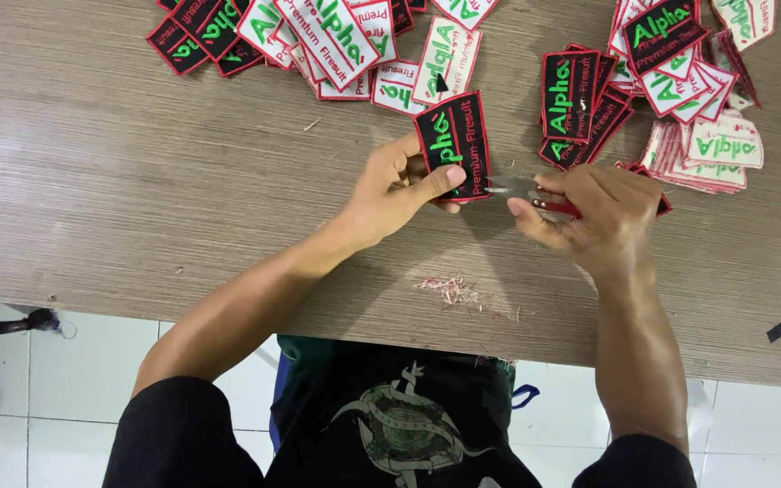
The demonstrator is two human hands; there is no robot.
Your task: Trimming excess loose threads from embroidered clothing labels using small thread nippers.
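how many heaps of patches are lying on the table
2: one heap of black and white embroidered patches at the wooden table's top centre, another heap top right; both run off frame.

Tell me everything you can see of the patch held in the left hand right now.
The black rectangular embroidered patch has a red stitched border and green and red lettering. It looks like stiff fabric, held upright and slightly tilted above the wooden table. The left hand pinches its lower edge, thumb across the front. The small red-handled snips in the right hand meet its lower right corner.
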